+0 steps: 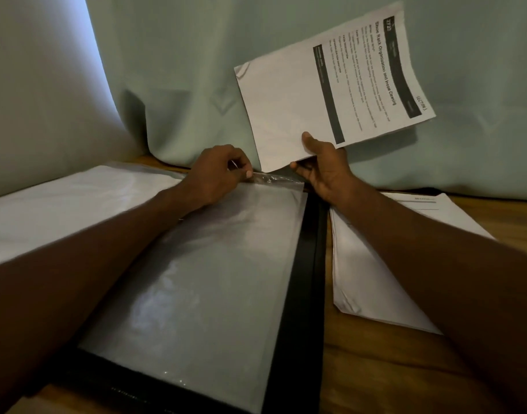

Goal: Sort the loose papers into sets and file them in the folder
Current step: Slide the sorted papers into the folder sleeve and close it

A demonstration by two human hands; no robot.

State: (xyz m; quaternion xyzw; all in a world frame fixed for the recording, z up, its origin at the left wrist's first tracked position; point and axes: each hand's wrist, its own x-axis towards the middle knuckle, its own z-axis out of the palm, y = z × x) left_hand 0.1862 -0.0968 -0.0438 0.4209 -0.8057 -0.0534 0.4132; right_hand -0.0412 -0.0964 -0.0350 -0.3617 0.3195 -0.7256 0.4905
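A black display folder [298,294] lies open on the wooden table, its clear plastic sleeve [202,279] facing up. My left hand [217,177] pinches the sleeve's top edge at the far end, fingers closed on the plastic. My right hand [322,168] holds a set of printed papers [325,94] upright by the bottom edge, just above the sleeve's top right corner; the front sheet has a dark header band and the title "Shoe Rack Organization and Insole Cleaning". A stack of loose papers [376,264] lies on the table to the right of the folder, partly under my right forearm.
A pale green curtain [172,70] hangs along the table's far edge, right behind the hands. White sheets or turned sleeves [62,210] spread to the left of the open sleeve. Bare wooden table [376,369] shows at the front right.
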